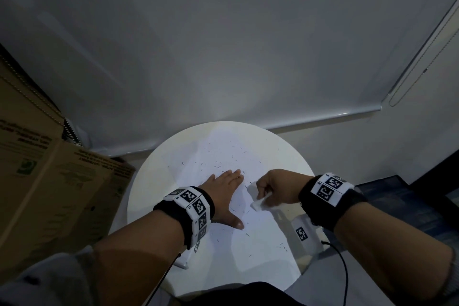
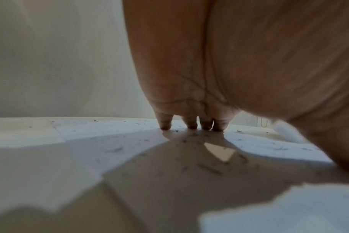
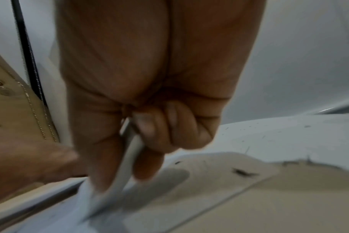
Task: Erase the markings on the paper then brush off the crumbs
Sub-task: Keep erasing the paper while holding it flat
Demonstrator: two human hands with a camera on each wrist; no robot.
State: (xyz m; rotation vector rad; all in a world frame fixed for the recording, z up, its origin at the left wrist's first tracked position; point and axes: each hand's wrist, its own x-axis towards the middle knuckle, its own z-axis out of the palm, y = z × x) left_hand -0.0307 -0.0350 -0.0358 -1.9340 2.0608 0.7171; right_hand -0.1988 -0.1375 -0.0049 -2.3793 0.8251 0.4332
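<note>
- Paper (image 1: 250,238): lies flat on the round white desk (image 1: 149,194), under both hands, strewn with dark eraser crumbs (image 1: 218,165).
- Left hand (image 1: 224,194): open, fingers straight, palm down, pressing on the paper; fingertips (image 2: 165,126) touch the sheet in the left wrist view.
- Right hand (image 1: 273,189): closed around a white tissue or cloth (image 1: 259,202), just right of the left hand; in the right wrist view, pinched between thumb and curled fingers (image 3: 145,127), lower end of the tissue or cloth trailing onto the paper.
- Eraser: not identifiable in any view.
- Markings: none plainly legible on the sheet; too small to tell apart from crumbs in the head view.
- Progress, as a judgement: erasing looks finished or nearly so, given the quantity of crumbs; brushing appears to be the step in hand and is largely left, since crumbs cover the far, middle and near parts of the sheet.
- Remaining: sweep crumbs off the sheet and, probably, off the desk surface beside it.
- Surroundings: cardboard box (image 1: 49,181) to the left of the desk; white wall behind; roller blind with bead chain (image 1: 419,57) at right; small tagged white block (image 1: 304,233) at the desk's right edge; black cable (image 1: 342,266) hanging near it.
- Obstructions: the left hand itself covers part of the sheet, so crumbs beneath it stay out of reach until shifted; the tagged block lies close to a rightward sweep path.
</note>
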